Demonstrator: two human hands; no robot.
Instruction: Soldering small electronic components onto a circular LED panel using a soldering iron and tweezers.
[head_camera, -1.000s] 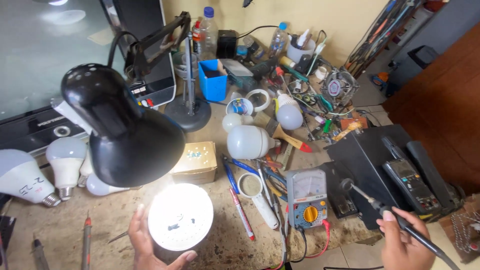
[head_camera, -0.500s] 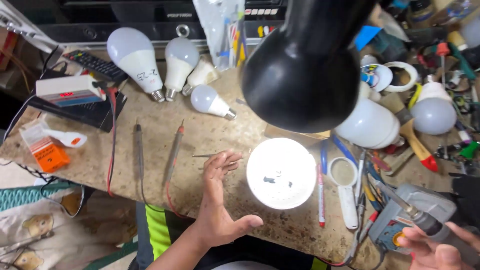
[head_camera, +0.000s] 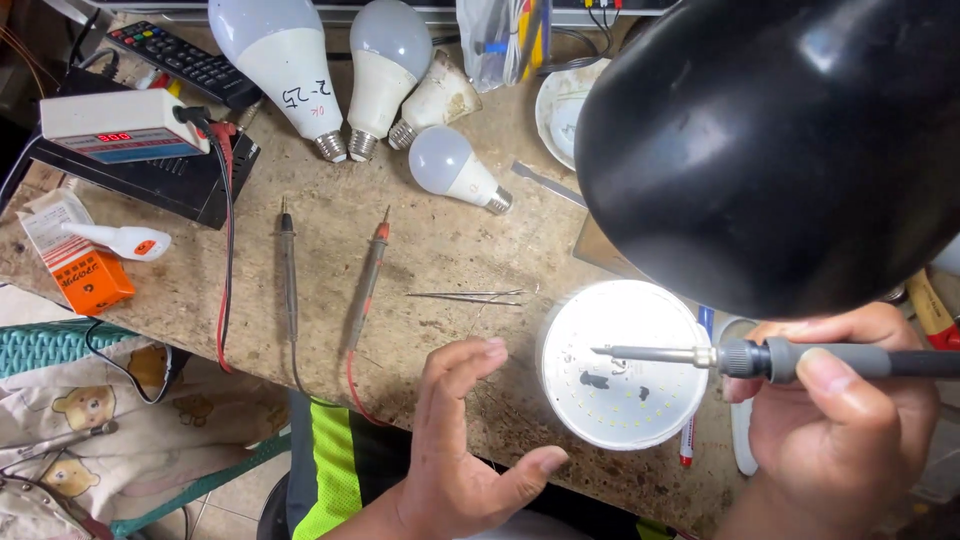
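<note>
Orange-and-white carton (head_camera: 75, 262) at bench's left edge, white tube (head_camera: 118, 240) lying across it. Left hand (head_camera: 463, 430) open, fingers spread, empty, just beside the round white LED board (head_camera: 625, 364) at the bench's near edge. Right hand (head_camera: 850, 420) clamped on a soldering iron (head_camera: 760, 357), tip over the board.
</note>
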